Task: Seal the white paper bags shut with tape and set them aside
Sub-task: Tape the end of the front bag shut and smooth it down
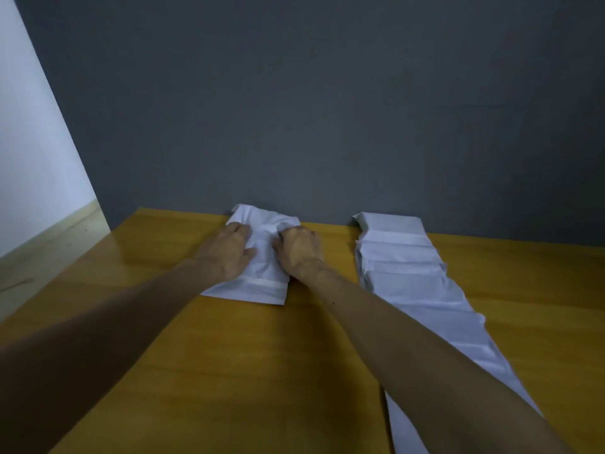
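Observation:
A white paper bag (262, 257) lies flat on the yellow wooden table (229, 371), its far end crumpled against the grey wall. A strip of tape (265, 284) runs across its near end. My left hand (229, 253) rests palm down on the bag's left side, fingers spread. My right hand (299, 252) presses on the bag's right side with fingers curled; whether it pinches the paper I cannot tell. To the right, a row of several overlapping white paper bags (409, 273) stretches from the wall toward me, partly hidden by my right forearm.
A grey wall (327, 109) stands right behind the table's far edge. A white wall (29, 142) and pale floor (39, 244) lie beyond the table's left edge. No tape roll is in view.

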